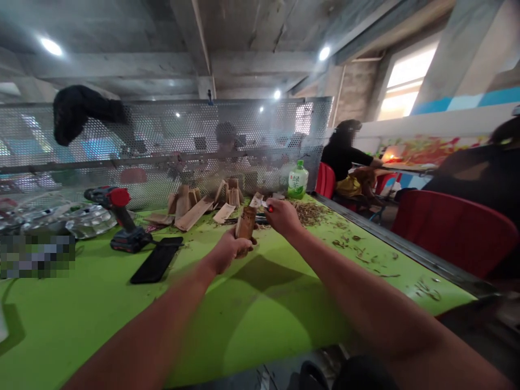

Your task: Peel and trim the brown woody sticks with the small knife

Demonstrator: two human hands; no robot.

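Observation:
My left hand (233, 248) is closed around the lower end of a brown bamboo piece (246, 223), which it keeps tilted above the green tabletop. To the right, my right hand (283, 215) grips a small knife; a bit of red handle (270, 208) shows at the fingers, and its pale blade (260, 203) points left, just above the bamboo's top end. From this angle I cannot tell whether blade and bamboo touch. Behind my hands lie cut bamboo pieces (194, 213), some leaning on one another. A heap of brown shavings (311, 213) spreads beyond my right hand.
On the left stand a cordless drill (122, 216) and a black phone (157, 261), with silvery foil-like items (87, 221) behind. A green tea bottle (298, 180) stands near the perforated metal screen (162, 146). Red chairs (455, 233) and seated people are at right.

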